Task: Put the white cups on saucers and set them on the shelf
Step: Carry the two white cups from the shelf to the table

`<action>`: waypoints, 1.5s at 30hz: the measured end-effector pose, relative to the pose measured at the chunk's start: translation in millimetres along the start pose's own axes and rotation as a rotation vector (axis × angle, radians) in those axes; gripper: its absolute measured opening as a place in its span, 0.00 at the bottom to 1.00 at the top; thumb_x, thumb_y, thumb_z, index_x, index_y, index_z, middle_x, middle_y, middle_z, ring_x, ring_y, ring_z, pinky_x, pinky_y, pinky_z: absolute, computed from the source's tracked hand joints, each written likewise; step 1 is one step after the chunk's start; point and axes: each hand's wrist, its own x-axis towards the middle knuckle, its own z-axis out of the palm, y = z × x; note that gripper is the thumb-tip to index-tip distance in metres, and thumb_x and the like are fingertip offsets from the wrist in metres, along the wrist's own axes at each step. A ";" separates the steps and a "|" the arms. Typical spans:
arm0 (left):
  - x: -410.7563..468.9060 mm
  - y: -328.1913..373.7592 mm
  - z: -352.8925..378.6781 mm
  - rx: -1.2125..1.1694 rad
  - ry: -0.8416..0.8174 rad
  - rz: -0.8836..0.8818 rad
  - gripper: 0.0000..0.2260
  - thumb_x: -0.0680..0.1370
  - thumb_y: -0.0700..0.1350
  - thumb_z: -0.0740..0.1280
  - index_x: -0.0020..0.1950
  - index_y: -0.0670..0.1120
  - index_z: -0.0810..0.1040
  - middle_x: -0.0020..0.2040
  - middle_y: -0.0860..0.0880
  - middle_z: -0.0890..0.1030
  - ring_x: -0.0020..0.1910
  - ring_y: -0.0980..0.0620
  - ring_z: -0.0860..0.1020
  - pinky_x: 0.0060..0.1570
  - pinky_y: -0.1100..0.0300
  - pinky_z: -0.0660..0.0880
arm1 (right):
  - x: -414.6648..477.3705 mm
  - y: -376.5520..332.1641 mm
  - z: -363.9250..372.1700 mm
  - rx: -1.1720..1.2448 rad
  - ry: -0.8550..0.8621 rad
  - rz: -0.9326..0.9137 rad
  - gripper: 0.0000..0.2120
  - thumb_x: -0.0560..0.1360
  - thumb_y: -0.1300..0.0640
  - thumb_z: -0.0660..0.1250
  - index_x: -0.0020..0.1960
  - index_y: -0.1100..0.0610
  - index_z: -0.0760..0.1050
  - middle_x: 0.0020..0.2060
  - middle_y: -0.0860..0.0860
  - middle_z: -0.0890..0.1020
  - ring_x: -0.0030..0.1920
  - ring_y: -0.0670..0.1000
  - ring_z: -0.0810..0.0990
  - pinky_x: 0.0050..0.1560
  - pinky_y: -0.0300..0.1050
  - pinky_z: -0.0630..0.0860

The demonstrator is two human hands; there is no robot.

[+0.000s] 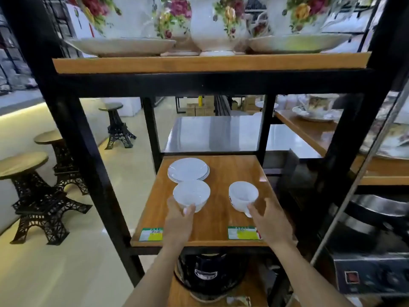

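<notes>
Two white cups sit on the wooden middle shelf. My left hand grips the left cup at its near rim, thumb over the edge. The right cup has a small red mark on its side and a handle toward me; my right hand has its fingers at that handle. A small stack of white saucers lies at the shelf's back left, just behind the left cup. No cup rests on a saucer.
The black metal posts of the rack frame the shelf. The board above carries rose-patterned cups and plates. Green price tags line the front edge. A dark appliance sits below. Tower-shaped stools stand to the left.
</notes>
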 end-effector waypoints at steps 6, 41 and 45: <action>12.3 8.1 7.0 -0.418 -0.001 -0.376 0.20 0.77 0.46 0.67 0.64 0.46 0.63 0.49 0.46 0.77 0.38 0.48 0.79 0.38 0.56 0.76 | 8.6 -0.8 10.3 0.337 -0.191 0.141 0.17 0.78 0.46 0.58 0.41 0.58 0.76 0.33 0.51 0.78 0.34 0.50 0.77 0.33 0.42 0.70; -134.2 16.3 -27.5 -0.592 -0.258 -0.384 0.23 0.79 0.39 0.64 0.72 0.36 0.64 0.67 0.41 0.73 0.61 0.41 0.77 0.62 0.51 0.74 | -160.8 14.9 -73.9 0.964 0.065 0.566 0.16 0.79 0.45 0.55 0.58 0.55 0.71 0.38 0.55 0.77 0.36 0.51 0.77 0.38 0.41 0.78; -185.0 35.9 4.3 -0.530 -0.398 -0.396 0.23 0.80 0.40 0.62 0.74 0.39 0.62 0.71 0.41 0.71 0.64 0.42 0.75 0.62 0.53 0.73 | -206.7 50.7 -118.4 0.943 0.206 0.629 0.16 0.80 0.45 0.55 0.56 0.56 0.71 0.35 0.55 0.75 0.34 0.50 0.74 0.37 0.40 0.75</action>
